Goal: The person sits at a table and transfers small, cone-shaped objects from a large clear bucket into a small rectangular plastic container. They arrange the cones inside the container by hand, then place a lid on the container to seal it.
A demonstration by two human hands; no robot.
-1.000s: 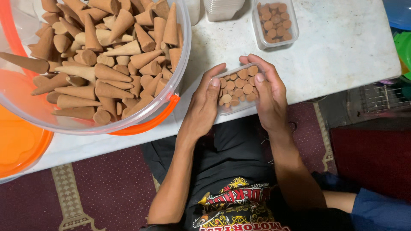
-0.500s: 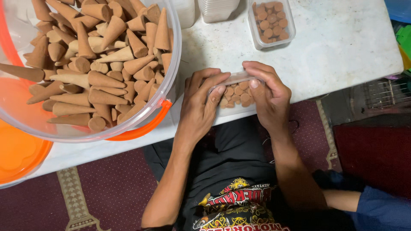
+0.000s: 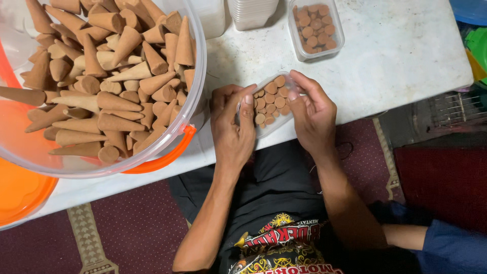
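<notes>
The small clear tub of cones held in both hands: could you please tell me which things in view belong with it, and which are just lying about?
In hand:
- small clear tub, packed with cones standing upright
- left hand and right hand gripping its sides
- big clear bucket of loose cones
- second filled tub

Lying about:
- stack of empty tubs
- orange lid
- white table

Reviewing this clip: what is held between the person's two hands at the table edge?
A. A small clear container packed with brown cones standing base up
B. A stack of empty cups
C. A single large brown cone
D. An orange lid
A: the left hand and right hand grip the two sides of a small clear container, in which round brown cone bases show, close to the white table edge.
</notes>
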